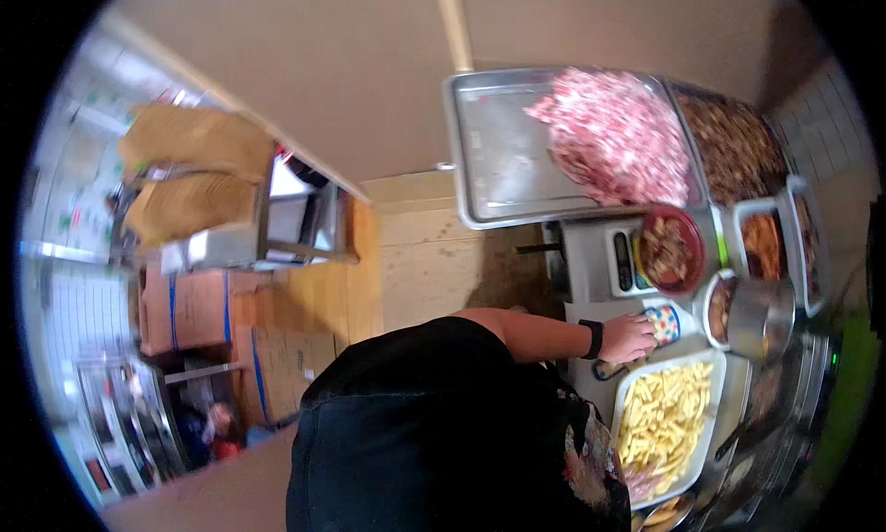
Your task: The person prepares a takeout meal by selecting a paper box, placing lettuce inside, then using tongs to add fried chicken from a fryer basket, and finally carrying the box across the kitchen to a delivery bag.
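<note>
My left hand (626, 338), with a black band at the wrist, reaches over the counter. Its fingers are closed on a white polka-dotted item (666, 325) with a blue rim; whether this is a cup or a pot holder is unclear. By the heel of that hand lies a small dark-edged item (608, 370), partly covered. Just below is a white tray (717, 387) of pale yellow cut sticks (664, 414), perhaps potato. Something pink and blurred (644, 485) shows at the tray's lower end. My right hand is out of view.
A metal sheet pan (498, 165) holds a mound of raw pink meat (623, 141). Beside it are a red bowl of meat (668, 252), a scale (623, 263) and a metal pot (761, 317). A stovetop (768, 414) lies at right. Cardboard boxes (183, 307) stand behind at left.
</note>
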Tool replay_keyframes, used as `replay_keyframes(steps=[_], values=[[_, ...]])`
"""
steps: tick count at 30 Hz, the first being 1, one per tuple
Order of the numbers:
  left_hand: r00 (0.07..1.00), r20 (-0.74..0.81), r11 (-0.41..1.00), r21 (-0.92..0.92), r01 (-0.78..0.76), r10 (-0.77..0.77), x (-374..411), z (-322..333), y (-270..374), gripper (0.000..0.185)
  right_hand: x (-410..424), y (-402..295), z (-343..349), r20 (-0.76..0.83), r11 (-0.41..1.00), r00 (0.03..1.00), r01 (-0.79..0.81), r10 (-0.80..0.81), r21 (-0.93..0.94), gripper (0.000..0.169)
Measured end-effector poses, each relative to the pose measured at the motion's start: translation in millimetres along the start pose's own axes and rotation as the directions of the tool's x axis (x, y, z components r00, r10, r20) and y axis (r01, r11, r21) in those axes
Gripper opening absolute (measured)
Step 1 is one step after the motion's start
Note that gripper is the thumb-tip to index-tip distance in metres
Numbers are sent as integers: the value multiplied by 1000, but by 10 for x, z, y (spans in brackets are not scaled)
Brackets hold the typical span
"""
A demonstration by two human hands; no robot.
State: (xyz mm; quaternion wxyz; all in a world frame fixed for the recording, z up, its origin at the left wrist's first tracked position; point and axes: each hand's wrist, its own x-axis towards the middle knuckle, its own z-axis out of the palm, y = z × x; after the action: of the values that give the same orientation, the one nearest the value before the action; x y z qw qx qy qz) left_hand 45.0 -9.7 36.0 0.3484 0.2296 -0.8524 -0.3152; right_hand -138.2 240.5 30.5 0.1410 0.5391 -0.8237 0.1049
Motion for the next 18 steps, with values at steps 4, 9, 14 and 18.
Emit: replay_keyframes(steps=[4, 9, 14, 18], values=[[978, -193, 983, 153, 105, -75, -282, -846, 62, 20, 219, -292, 154, 10, 991, 996, 92, -93, 94, 53], [790, -548, 764, 375, 525, -274, -1269, -2132, -61, 21, 426, -609, 259, 19, 965, 980, 191, -198, 181, 53], [452, -873, 370, 364, 855, -185, -2427, -3400, 550, 17, 479, -878, 294, 30, 942, 967, 240, -254, 233, 53], [197, -979, 193, 203, 960, 49, -3365, -4205, 974, 18, 458, -1120, 266, 56, 930, 955, 270, -292, 248, 53]])
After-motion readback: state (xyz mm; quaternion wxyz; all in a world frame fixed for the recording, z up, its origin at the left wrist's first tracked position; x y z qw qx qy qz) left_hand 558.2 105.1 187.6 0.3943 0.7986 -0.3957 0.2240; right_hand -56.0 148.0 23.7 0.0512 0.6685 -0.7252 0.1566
